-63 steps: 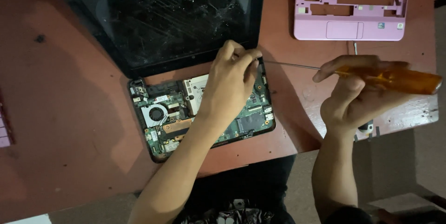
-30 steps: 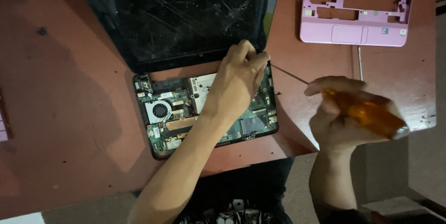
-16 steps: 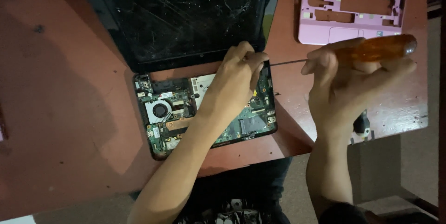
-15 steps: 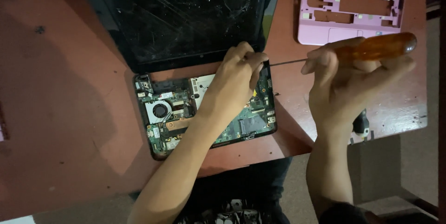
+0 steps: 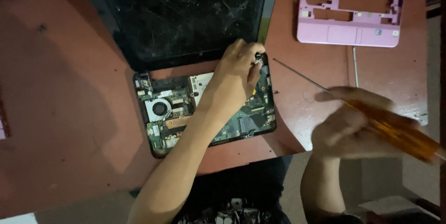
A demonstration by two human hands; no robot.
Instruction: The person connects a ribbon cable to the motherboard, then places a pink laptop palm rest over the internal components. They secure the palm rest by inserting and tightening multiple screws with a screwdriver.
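Left hand [image 5: 237, 77]: laid over the opened laptop base [image 5: 204, 110], fingertips pinched at the small fitting by the right hinge corner [image 5: 260, 59]; too small to tell whether anything is gripped between them.
Right hand [image 5: 353, 124]: closed around the amber handle of a long screwdriver [image 5: 395, 129], held off the table's front edge; blurred by motion.
Screwdriver shaft [image 5: 302, 76]: thin metal rod slanting up and left, tip just beside the hinge corner but apart from it.
Changed: half a second ago tip at the left fingers, handle up near the pink part; now tip withdrawn, handle swung down and right.
Meaning: probably a pause between turns, or a screw loose enough for fingers.
Laptop base: on the red-brown table [image 5: 69, 112], cover off, green board and round fan [image 5: 159, 109] bare.
Screen [image 5: 186, 15]: dark, scratched, lying flat beyond the base.
Pink palm-rest cover [image 5: 350, 8]: set aside at far right, well apart.
Count: two hands, one screwdriver, one base, one screen, one fan, one pink cover.
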